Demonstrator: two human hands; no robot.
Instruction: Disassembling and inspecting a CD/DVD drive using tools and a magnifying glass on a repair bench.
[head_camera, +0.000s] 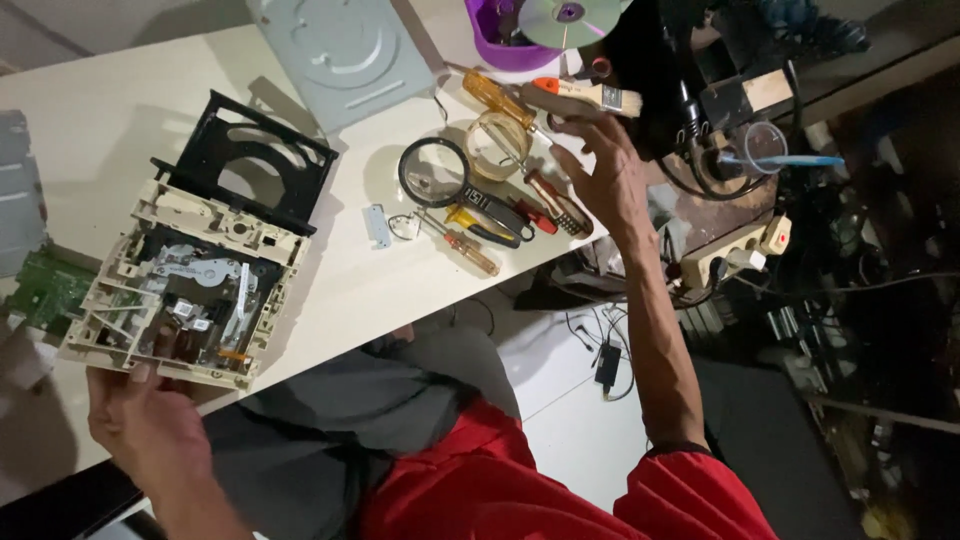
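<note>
Two hands | left hand (150, 425) holds drive chassis (185, 290) | right hand (600, 165) apparently pinches brush (590, 95)

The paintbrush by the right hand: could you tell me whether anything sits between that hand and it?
Nothing visible does. The right hand already has its fingertips on the paintbrush at the table's far edge. The orange-handled screwdriver and the tape roll lie just beside it, not between them.

left hand (150, 425) – grips opened disc drive (185, 290) | right hand (600, 165) – holds paintbrush (590, 93)
</note>
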